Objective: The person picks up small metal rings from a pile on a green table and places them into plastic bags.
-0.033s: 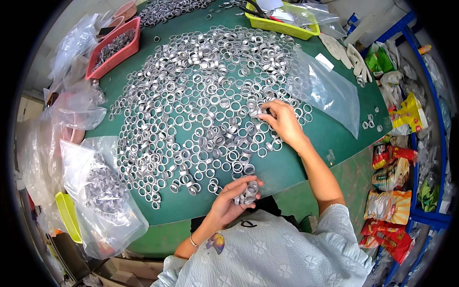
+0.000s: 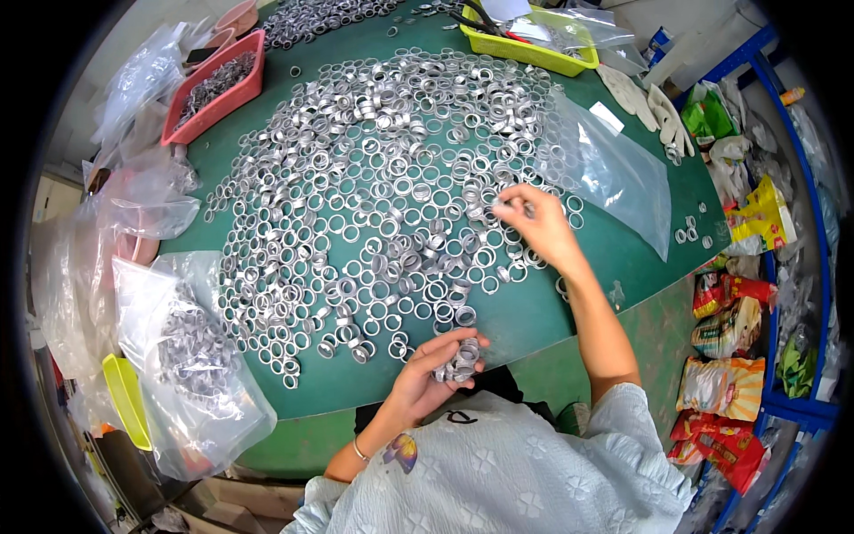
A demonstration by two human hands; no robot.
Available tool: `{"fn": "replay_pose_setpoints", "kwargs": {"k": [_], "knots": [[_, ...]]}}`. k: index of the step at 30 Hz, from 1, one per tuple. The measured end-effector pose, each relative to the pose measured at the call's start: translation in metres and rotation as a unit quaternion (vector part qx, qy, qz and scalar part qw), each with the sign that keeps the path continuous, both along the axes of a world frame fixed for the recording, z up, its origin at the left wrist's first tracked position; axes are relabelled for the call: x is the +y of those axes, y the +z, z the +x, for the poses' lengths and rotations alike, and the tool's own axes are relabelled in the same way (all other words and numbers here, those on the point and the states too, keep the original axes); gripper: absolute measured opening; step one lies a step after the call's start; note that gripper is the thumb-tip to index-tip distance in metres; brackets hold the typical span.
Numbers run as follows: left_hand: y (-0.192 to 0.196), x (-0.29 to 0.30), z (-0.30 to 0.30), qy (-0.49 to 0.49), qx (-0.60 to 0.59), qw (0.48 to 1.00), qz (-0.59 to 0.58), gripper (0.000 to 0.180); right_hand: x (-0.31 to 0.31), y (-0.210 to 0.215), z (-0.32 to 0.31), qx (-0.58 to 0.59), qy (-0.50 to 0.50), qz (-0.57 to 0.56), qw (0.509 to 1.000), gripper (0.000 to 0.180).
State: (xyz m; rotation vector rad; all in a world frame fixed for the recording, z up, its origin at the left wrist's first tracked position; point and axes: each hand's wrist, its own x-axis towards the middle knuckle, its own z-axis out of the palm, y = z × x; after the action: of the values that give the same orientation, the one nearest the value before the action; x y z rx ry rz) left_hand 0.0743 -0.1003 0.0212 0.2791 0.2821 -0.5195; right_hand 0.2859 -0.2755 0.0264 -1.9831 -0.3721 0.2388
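Observation:
Many small silver metal rings lie spread over the green tabletop, some flat, some on edge or stacked. At the near edge of the table, my left hand is closed around a handful of metal rings. My right hand is over the right side of the spread, with thumb and fingers pinched together on a metal ring. Whether it holds more than that one is hidden by the fingers. One loose ring shows beside my right forearm.
A clear plastic bag and white gloves lie at the right. Toward the back are a red basket of small metal parts and a yellow tray. A filled plastic bag sits at the left edge; blue shelving stands right.
My right hand has shifted slightly to the right, its fingers now drawn together around a ring. A loose ring has come into sight beside the right forearm. My left hand stays in place.

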Motion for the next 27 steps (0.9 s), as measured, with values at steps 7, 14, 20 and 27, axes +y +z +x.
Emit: {"fn": "replay_pose_setpoints", "kwargs": {"k": [7, 14, 20, 27], "knots": [[0.001, 0.003, -0.001, 0.005, 0.001, 1.000, 0.003, 0.034, -0.003, 0.027, 0.005, 0.327, 0.032, 0.417, 0.847, 0.018], [0.004, 0.004, -0.003, 0.006, 0.006, 1.000, 0.008, 0.033, 0.020, -0.002, 0.011, -0.157, 0.106, -0.122, 0.974, 0.018], [0.004, 0.005, -0.003, 0.012, 0.008, 1.000, 0.002, 0.033, -0.008, 0.024, 0.009, 0.288, 0.057, 0.385, 0.875, 0.013], [0.004, 0.004, -0.004, -0.006, 0.015, 1.000, 0.015, 0.033, 0.012, 0.013, 0.001, 0.018, 0.060, 0.000, 0.998, 0.033]]}}
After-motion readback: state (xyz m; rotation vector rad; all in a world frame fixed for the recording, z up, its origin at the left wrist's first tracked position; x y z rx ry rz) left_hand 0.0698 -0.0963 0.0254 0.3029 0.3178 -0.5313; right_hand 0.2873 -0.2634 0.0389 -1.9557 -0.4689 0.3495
